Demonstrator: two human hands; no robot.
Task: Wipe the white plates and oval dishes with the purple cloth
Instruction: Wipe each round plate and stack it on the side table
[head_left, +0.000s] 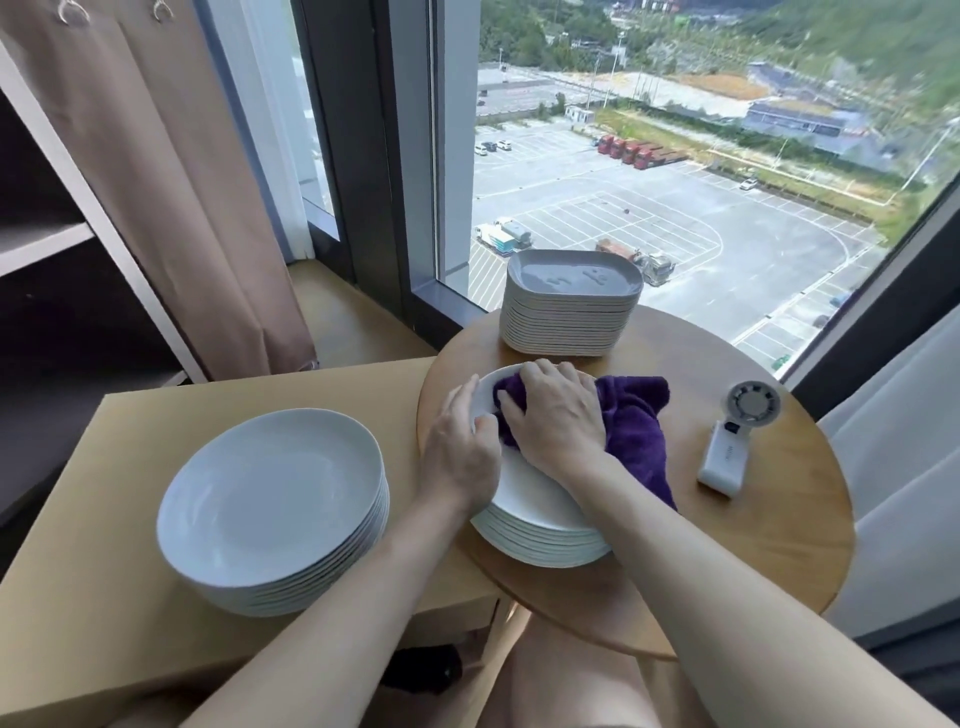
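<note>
— What do we see from the head camera?
— Our right hand (558, 415) presses a bunched purple fleece cloth (636, 421) onto the top white round plate (524, 488) of a stack on a round wooden table (769, 519), fingers curled together into the cloth. Our left hand (460, 447) grips that plate's left rim, fingers curled round it.
— And around them?
— We see a stack of white oval dishes (569, 306) behind, by the window (675, 156). A second stack of white round plates (270, 499) sits on a tan box-like surface (130, 597) to the left, and a white handheld fan (732, 441) lies right of the cloth
</note>
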